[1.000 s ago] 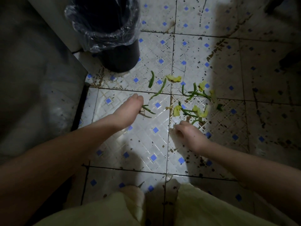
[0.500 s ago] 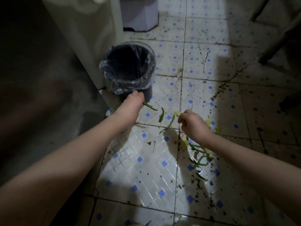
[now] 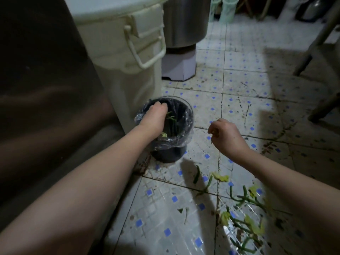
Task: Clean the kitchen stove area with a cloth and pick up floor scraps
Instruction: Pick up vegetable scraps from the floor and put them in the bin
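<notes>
Now my left hand [image 3: 154,116] is over the bin [image 3: 189,116], right hand [image 3: 227,135] curled nearby, cannot tell what either's fingers hold; floor scraps [image 3: 196,176] remain.

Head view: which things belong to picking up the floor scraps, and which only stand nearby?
Belong to the job:
left hand over the lined bin; right hand, fingers curled; green scraps on the floor.

Only nearby:
cream container with a handle; steel drum; chair legs.
</notes>
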Tool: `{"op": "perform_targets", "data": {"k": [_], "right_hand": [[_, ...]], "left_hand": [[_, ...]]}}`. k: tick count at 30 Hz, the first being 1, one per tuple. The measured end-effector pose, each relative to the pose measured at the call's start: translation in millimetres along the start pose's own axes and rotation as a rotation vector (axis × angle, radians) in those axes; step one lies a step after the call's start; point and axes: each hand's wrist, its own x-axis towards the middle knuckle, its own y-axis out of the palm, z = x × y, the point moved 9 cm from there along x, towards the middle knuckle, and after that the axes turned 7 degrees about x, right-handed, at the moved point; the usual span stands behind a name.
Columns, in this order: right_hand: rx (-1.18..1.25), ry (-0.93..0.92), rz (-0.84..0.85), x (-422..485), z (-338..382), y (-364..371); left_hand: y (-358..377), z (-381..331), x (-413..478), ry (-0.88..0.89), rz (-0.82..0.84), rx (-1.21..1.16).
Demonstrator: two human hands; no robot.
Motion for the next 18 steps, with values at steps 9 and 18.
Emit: {"op": "perform_targets", "data": {"k": [9,18], "right_hand": [[0.014,-0.029,-0.045,32,15,-8],[0.036,-0.107,-0.046,57,60,-5]], "left_hand": [[6,4,-5,0.019,0.048,0.065],[4,15,-14,0.024,0.07,0.049]]}}
